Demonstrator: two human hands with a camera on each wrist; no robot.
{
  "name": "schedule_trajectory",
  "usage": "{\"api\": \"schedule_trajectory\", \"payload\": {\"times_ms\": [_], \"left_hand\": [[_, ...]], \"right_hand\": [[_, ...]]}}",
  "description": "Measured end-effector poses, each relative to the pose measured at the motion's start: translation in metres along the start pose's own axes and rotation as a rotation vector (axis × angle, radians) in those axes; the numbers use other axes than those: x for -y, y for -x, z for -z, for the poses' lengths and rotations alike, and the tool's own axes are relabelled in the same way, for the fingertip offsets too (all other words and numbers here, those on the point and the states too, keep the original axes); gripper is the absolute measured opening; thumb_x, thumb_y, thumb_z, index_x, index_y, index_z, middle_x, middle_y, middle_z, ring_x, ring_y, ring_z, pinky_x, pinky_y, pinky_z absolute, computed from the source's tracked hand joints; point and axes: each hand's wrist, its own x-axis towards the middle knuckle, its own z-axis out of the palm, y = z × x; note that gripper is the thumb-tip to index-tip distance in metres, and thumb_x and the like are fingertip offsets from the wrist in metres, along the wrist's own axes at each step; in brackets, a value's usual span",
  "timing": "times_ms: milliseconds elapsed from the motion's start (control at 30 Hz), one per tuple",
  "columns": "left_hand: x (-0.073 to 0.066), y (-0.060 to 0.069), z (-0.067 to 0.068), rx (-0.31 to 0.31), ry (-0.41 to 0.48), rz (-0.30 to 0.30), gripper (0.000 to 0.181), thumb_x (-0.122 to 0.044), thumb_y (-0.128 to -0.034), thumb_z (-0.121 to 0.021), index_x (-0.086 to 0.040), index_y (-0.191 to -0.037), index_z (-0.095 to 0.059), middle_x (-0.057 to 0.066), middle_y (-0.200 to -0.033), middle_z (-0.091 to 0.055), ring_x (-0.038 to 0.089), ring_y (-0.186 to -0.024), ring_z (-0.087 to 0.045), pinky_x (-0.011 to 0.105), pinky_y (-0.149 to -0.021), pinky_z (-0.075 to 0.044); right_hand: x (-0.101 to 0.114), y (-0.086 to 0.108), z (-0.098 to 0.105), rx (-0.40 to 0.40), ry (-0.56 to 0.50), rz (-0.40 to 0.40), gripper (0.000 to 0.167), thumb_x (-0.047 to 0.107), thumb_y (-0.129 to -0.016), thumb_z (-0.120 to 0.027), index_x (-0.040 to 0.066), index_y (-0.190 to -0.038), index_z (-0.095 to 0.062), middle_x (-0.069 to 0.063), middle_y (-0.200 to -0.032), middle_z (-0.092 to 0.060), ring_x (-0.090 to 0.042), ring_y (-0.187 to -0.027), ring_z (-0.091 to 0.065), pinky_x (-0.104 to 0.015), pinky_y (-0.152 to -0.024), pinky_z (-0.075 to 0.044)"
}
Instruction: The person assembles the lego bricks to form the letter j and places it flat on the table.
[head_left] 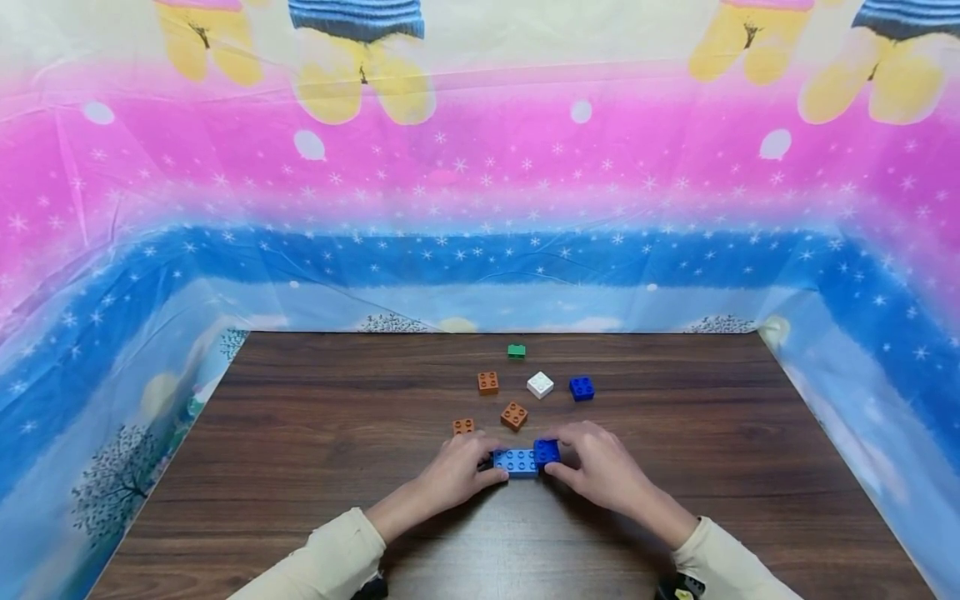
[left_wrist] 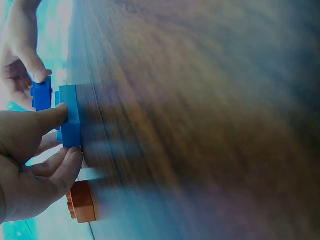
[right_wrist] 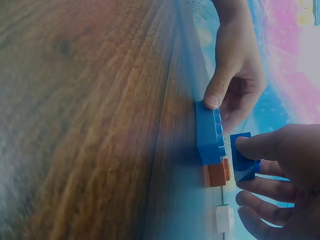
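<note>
A light blue eight-stud toy brick (head_left: 517, 462) lies on the table, studs up, with its left end gripped by my left hand (head_left: 459, 472). My right hand (head_left: 603, 467) pinches a dark blue four-stud brick (head_left: 547, 452) between thumb and fingers. In the right wrist view that dark blue brick (right_wrist: 243, 156) is raised off the table, just above the light blue brick's (right_wrist: 208, 132) right end, with a gap between them. The left wrist view shows my left thumb on the near side of the light blue brick (left_wrist: 70, 116) and fingers at its end.
Beyond the hands lie several loose bricks: orange ones (head_left: 513, 416), a white one (head_left: 540, 384), another dark blue one (head_left: 581, 388) and a green one (head_left: 516, 352). One orange brick (head_left: 463, 427) sits close by my left hand. A patterned cloth (head_left: 480, 258) walls the dark wooden table (head_left: 337, 400).
</note>
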Motion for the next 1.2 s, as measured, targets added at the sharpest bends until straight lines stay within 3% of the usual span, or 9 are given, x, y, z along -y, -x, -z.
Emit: {"api": "schedule_trajectory", "payload": {"times_ms": [633,1200], "left_hand": [[0.000,-0.001,0.000,-0.005,-0.007,-0.017,0.037,-0.025,-0.0925,-0.077,-0.005,-0.123,-0.073,0.008,-0.112,-0.074,0.018,-0.094,-0.069,0.035,-0.078,-0.054],[0.002,-0.001,-0.001,-0.008,0.019,-0.014,0.036,-0.022,-0.0910,-0.079,-0.005,-0.122,-0.073,0.009,-0.113,-0.073,0.020,-0.095,-0.071,0.035,-0.079,-0.056]], "right_hand": [[0.003,-0.002,-0.008,0.013,0.021,0.006,0.036,0.029,-0.087,-0.083,0.016,-0.119,-0.075,-0.002,-0.112,-0.075,-0.017,-0.096,-0.069,-0.041,-0.082,-0.055],[0.000,-0.007,-0.010,0.012,0.041,0.066,0.035,0.027,-0.085,-0.084,0.017,-0.118,-0.075,0.000,-0.111,-0.075,-0.019,-0.099,-0.068,-0.043,-0.083,-0.055]]}}
